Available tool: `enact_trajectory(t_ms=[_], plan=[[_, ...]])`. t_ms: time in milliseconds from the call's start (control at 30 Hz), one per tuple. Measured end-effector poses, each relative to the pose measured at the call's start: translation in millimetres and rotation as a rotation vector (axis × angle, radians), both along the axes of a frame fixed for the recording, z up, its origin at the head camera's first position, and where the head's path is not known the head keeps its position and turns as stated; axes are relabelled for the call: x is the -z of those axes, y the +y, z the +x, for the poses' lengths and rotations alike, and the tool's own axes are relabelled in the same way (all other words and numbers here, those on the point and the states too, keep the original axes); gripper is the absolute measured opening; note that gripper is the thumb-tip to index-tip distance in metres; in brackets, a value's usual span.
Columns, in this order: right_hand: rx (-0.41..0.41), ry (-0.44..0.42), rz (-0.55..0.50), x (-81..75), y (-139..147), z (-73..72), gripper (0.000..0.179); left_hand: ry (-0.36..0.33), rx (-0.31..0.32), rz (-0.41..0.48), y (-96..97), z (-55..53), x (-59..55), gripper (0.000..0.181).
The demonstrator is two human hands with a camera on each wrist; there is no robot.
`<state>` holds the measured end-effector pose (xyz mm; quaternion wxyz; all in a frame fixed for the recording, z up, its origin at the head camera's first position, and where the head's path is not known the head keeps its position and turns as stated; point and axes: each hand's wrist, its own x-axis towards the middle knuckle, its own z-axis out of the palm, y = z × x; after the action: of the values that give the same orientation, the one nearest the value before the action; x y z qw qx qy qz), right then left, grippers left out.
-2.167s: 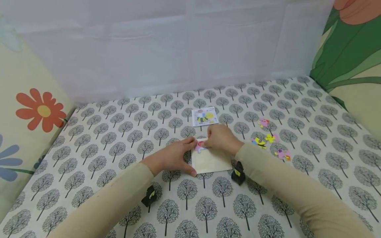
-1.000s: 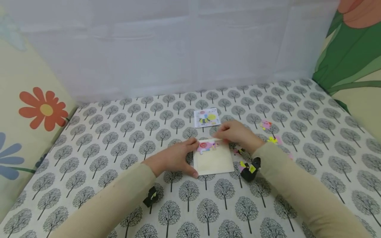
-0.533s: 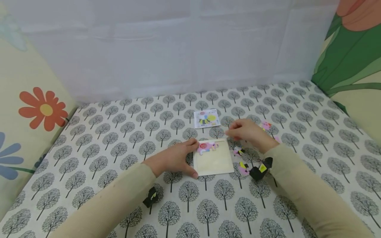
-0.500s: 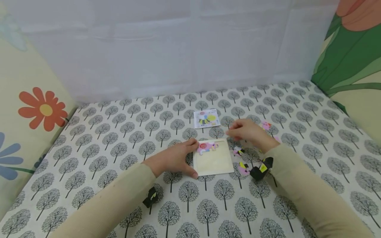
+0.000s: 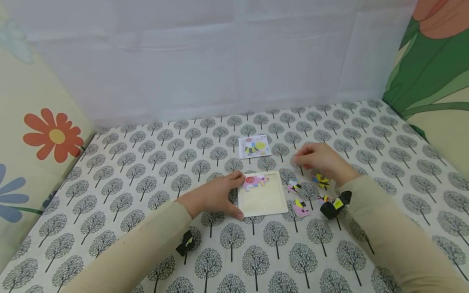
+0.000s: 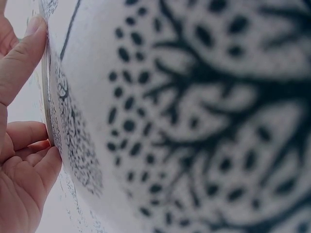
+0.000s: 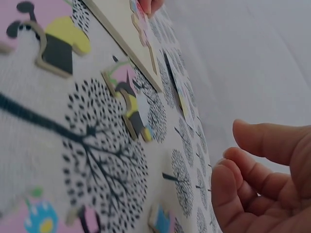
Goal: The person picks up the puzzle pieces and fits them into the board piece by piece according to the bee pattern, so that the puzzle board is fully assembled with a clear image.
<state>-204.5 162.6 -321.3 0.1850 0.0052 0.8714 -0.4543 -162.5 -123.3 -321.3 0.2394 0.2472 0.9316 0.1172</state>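
Observation:
My left hand [image 5: 216, 193] holds the left edge of a square, cream jigsaw tray [image 5: 261, 203], index finger at its far corner and thumb at its near corner. Pink puzzle pieces [image 5: 256, 181] with a red spot lie along the tray's far side. To the right of the tray, my right hand [image 5: 318, 160] hovers with loosely bent fingers; the right wrist view shows a gap between its thumb and fingers, with nothing there. Below and near it, loose pieces lie on the cloth: a pink-and-black one [image 5: 294, 186], a pink-and-yellow one [image 5: 302, 208] and a yellow-and-black one [image 5: 321, 181].
A small picture card [image 5: 254, 146] with a striped bee lies beyond the tray. The table is covered by a tree-print cloth [image 5: 161, 244]. A white sheet [image 5: 165, 61] hangs behind, with flower-painted panels at both sides. Black wrist cameras [image 5: 333, 206] sit under the forearms.
My right hand has left the tray's far edge and moved right, over the loose pieces. The pink pieces at the tray's far side are now uncovered. The left hand keeps its hold.

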Motion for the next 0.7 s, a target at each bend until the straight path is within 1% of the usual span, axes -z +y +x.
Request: enact_trajectory(t_ms=[100,233,333,600,700], plan=[[0.012,0.012,0.018,-1.5,6,-0.3,0.031,0.004,0.0,0.001,-0.1,0.0,0.2,0.11],[0.025,0.015,0.003,-2.1,14,-1.2,0.034,0.008,0.0,0.0,-0.4,0.0,0.4,0.11],[0.017,0.012,-0.008,-2.6,21,-2.3,0.034,0.008,0.001,-0.001,-0.7,-0.4,0.6,0.11],[0.032,0.04,0.092,-2.0,39,-6.8,0.035,0.016,0.005,-0.002,-1.3,-1.6,1.5,0.11],[0.034,0.052,0.092,-1.9,44,-7.6,0.035,0.017,0.008,0.001,-1.7,-1.6,1.6,0.11]])
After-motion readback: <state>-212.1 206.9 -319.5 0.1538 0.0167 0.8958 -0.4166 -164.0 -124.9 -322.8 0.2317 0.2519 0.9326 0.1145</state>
